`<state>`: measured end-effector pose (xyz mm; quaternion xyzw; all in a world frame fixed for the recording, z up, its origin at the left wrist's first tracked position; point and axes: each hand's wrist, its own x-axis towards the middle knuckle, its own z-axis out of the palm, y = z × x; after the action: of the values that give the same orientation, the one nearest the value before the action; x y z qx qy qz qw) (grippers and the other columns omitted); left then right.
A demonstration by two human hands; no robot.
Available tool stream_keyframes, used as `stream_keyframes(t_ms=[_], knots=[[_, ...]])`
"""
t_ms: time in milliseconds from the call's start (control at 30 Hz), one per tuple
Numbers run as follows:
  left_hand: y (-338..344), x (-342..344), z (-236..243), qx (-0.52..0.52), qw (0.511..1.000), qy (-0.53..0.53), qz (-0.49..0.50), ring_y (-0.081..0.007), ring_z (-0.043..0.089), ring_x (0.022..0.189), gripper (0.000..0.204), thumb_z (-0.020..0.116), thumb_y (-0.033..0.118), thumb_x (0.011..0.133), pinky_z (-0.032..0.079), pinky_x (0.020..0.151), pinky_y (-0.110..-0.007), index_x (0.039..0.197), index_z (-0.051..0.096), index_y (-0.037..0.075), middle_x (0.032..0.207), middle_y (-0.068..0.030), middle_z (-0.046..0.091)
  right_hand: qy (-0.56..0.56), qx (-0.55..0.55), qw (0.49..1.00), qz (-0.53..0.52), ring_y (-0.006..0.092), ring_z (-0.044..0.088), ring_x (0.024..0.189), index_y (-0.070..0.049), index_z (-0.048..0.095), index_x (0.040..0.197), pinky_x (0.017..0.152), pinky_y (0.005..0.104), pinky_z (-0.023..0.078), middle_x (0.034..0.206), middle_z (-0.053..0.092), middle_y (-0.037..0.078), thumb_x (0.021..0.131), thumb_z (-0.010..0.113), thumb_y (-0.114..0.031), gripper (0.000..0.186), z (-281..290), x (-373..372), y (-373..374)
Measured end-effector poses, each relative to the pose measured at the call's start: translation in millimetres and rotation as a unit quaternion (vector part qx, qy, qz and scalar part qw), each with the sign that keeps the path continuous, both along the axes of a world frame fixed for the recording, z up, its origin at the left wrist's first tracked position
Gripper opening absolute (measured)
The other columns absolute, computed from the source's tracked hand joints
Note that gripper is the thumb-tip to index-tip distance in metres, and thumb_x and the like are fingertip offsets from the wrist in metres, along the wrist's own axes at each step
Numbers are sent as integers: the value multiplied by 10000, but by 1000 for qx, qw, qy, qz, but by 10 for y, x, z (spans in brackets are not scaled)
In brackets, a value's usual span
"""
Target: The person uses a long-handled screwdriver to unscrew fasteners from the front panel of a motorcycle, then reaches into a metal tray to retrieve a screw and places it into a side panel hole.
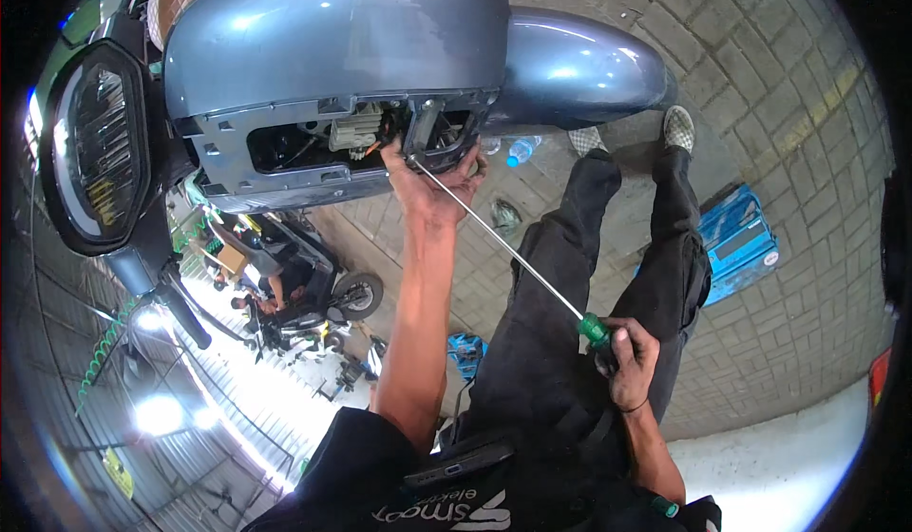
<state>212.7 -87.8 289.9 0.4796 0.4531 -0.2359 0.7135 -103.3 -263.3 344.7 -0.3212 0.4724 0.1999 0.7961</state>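
In my right hand [627, 359] is a long screwdriver [513, 239], its green handle wrapped by my fingers. The thin shaft runs up and to the left, its tip meeting a small dark bracket [425, 133] in the opened front of a grey-blue scooter [332, 52]. My left hand [437, 190] grips the panel frame [313, 185] around that bracket, close to the screwdriver tip; some fingers disappear behind the frame. A pale mechanical part [356, 131] and an orange wire end [372, 149] show inside the opening, beside my left fingertips.
The scooter's headlight [100, 152] is at the left, its front fender [579, 66] at the right. A blue case [736, 242] and a plastic bottle [522, 150] lie on the paved floor. Another scooter [309, 280] and people [266, 290] are at lower left.
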Motion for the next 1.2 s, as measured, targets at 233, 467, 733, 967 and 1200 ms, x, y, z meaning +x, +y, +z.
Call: stream_keyframes(t_ms=[233, 467, 733, 967, 1200], knots=[[-105, 2, 46, 14, 1000, 2, 22, -322, 629, 865, 671, 435, 639, 869, 451, 702, -464, 1196, 594, 76, 1078, -173, 653, -8, 155, 988, -19, 129, 603, 659, 38, 596, 1145, 582, 247, 453, 855, 685, 109, 1004, 547, -221, 298, -107, -41, 83], [43, -25, 99, 40, 998, 20, -39, -530, 494, 1249, 818, 395, 689, 910, 407, 1014, -646, 1444, 430, 70, 1395, -240, 500, -203, -232, 937, 166, 324, 664, 894, 38, 660, 1089, 806, 371, 515, 974, 642, 173, 700, 821, -59, 433, -102, 117, 20], [-4, 138, 305, 55, 994, 90, 14, -523, 421, 1330, 698, 340, 530, 952, 260, 1136, -663, 1428, 451, 31, 1449, -265, 445, -170, -305, 922, 166, 282, 670, 857, 35, 690, 1104, 765, 349, 523, 972, 666, 159, 734, 821, -88, 412, -102, 145, -1], [-101, 181, 232, 77, 991, 106, 16, -511, 412, 1344, 645, 325, 493, 956, 291, 1135, -641, 1404, 485, 58, 1430, -260, 462, -28, 167, 985, 30, 69, 543, 585, 64, 684, 1080, 537, 228, 415, 779, 683, 53, 997, 616, -226, 309, -356, 92, -196], [-100, 211, 228, 101, 989, 104, 25, -500, 510, 1262, 665, 292, 485, 958, 354, 1109, -613, 1372, 504, 10, 1367, -262, 529, -131, -41, 981, 139, 218, 692, 825, 28, 642, 1125, 736, 339, 536, 881, 706, 112, 918, 710, -257, 359, -86, 275, -143]])
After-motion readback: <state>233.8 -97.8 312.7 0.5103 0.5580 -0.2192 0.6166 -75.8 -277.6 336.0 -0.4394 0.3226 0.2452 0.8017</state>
